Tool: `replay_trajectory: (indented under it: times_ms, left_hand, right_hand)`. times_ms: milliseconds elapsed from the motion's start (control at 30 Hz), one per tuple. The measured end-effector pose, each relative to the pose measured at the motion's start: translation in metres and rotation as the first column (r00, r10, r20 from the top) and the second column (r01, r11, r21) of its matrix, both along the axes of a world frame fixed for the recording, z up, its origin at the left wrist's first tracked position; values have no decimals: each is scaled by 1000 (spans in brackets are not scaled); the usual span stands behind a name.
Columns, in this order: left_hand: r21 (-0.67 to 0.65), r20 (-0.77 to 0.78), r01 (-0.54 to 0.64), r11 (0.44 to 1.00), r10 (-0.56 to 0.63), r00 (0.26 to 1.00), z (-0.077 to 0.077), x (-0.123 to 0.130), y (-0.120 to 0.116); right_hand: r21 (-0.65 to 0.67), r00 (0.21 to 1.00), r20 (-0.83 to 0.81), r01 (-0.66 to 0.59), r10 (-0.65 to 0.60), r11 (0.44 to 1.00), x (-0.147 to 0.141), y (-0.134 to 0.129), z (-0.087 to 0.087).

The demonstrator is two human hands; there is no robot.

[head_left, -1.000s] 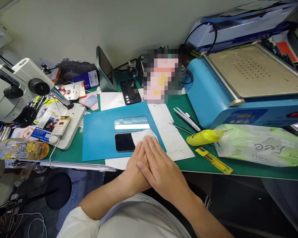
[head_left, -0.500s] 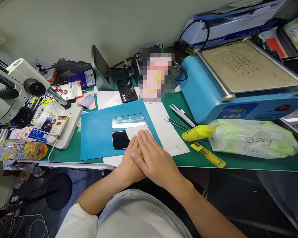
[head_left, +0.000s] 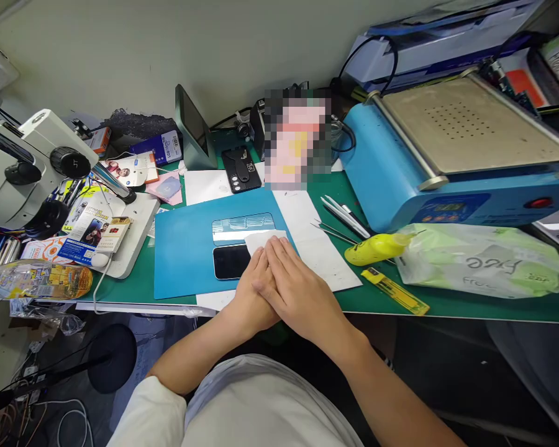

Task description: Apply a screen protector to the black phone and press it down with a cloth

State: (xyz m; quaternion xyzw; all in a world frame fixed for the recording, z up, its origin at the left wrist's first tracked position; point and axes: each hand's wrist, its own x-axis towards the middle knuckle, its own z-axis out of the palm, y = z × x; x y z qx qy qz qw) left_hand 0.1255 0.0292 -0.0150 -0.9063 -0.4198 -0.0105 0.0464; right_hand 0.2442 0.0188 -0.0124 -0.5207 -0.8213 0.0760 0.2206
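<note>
My left hand (head_left: pixel 256 298) and my right hand (head_left: pixel 298 285) are pressed together, the right one lying over the left. A white tissue (head_left: pixel 262 238) sticks out from between them at the fingertips; the rest of it is hidden by the hands. Just behind and left of my fingers, a phone with a black screen (head_left: pixel 229 262) lies on a blue mat (head_left: pixel 181 248). Beyond that phone, a clear rectangular sheet with a white strip (head_left: pixel 235 228) rests on the same mat.
A blue machine with a metal plate (head_left: pixel 382 180) stands at the right. Before it are tweezers (head_left: pixel 338 233), a yellow bottle (head_left: pixel 375 249), a yellow case (head_left: pixel 395 292) and a tissue pack (head_left: pixel 479 261). A microscope (head_left: pixel 41 167) and a plastic bottle (head_left: pixel 41 279) are at the left.
The view has shifted a little, so the bench appears slightly further right. The pressed hands have moved slightly, and the visible part of the tissue has changed shape.
</note>
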Motion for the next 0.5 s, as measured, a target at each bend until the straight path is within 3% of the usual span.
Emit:
replay_trajectory:
  times_ms: [233, 500]
  left_hand:
    - [23, 34, -21, 1000, 21, 999, -7, -2, -22]
    - [8, 59, 17, 1000, -18, 998, 2, -3, -7]
  right_hand:
    - [35, 1000, -6, -13, 13, 999, -3, -25, 1]
    - [-27, 1000, -20, 7, -7, 1000, -3, -7, 7]
